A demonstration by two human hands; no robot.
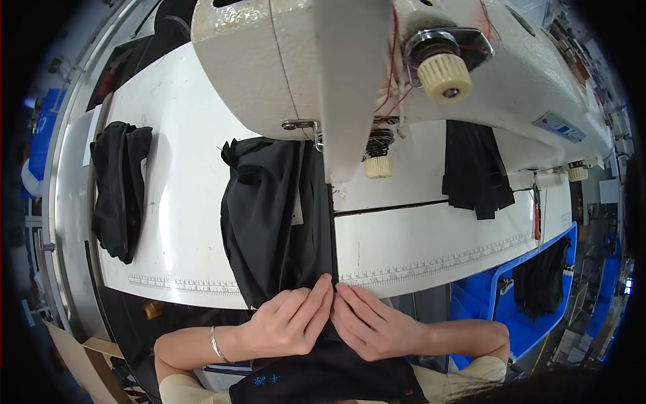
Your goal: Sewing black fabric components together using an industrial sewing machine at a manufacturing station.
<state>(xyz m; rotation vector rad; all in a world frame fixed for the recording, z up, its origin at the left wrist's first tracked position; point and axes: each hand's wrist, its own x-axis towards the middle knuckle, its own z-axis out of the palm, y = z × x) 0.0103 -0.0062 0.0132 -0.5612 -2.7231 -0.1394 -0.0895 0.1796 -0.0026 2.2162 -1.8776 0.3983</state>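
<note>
White sewing machine (262, 74) parts loom nearest the camera, cut off by the top edge, with a pale upright bar (353, 87) hiding the needle area; the black cloth (259, 209) lies creased on the table (182, 168) just left of that bar, its far end hard to make out beside the machine; its straight right edge runs down to both hands; the left hand (293, 323) has its grip clamped on the cloth's near end; the right hand (373, 326) has its fingertips at that edge, its thumb hidden, so I cannot tell whether its grip is closed; black strips (474, 168) lie partly covered under the machine's arm; dark contents blur together in the blue bin (481, 291).
</note>
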